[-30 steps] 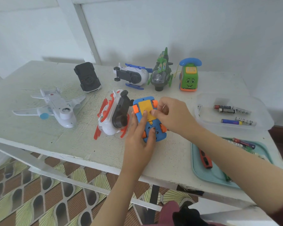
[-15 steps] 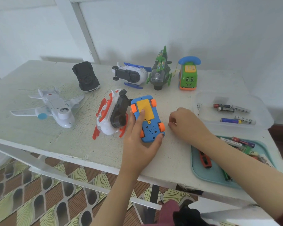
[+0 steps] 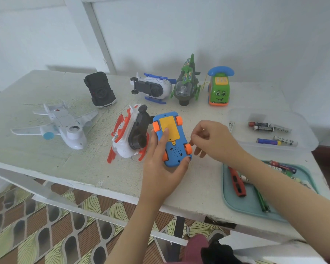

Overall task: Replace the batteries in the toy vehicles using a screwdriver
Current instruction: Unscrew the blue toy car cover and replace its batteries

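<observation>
The blue car [image 3: 172, 147] lies belly-up on the scuffed white table [image 3: 46, 155], midway along the near edge: smooth plastic, orange wheels, a yellow hatch [image 3: 169, 128] and a patch of speaker holes. The left hand [image 3: 160, 168] grips it, forefinger flat on the hatch, thumb hooked round the near end. The right hand [image 3: 215, 141] hovers just beside it, fingers curled, thumb and forefinger tips together; whether they pinch anything I cannot tell. A white-and-orange helicopter [image 3: 126, 138] lies against the car's left side. By the right edge, a red-handled screwdriver [image 3: 237, 184] lies in a teal tray [image 3: 234, 204], and batteries [image 3: 263, 127] lie in a clear tub [image 3: 311, 134] behind it.
</observation>
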The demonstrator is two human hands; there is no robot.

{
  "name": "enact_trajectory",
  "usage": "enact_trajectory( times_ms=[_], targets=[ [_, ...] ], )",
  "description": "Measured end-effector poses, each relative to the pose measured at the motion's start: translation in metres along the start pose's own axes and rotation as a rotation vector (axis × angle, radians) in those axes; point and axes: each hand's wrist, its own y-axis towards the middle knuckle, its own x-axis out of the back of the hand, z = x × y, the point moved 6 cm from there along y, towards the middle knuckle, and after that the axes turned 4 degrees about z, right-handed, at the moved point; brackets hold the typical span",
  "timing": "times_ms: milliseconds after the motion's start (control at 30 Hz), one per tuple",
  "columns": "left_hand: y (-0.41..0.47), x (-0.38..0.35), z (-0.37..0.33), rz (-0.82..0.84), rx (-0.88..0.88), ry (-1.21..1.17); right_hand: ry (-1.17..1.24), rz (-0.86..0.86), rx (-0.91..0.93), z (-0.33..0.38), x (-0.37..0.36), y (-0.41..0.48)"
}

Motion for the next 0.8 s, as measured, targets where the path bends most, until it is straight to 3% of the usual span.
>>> enact_trajectory(
  times_ms=[200,467,667,800],
  targets=[
    [-0.001,-0.002,0.004,0.015,0.010,-0.013,0.359,0.058,-0.081,0.009,0.002,0.000],
    [-0.001,-0.003,0.006,0.022,0.003,-0.004,0.463,0.056,-0.111,0.015,0.000,-0.003],
    [-0.001,-0.003,0.006,0.008,0.000,-0.020,0.437,0.135,-0.046,0.025,-0.007,-0.006],
    [0.001,-0.002,0.004,0.007,-0.002,-0.024,0.181,0.065,0.019,0.027,-0.009,-0.004]
  ],
)
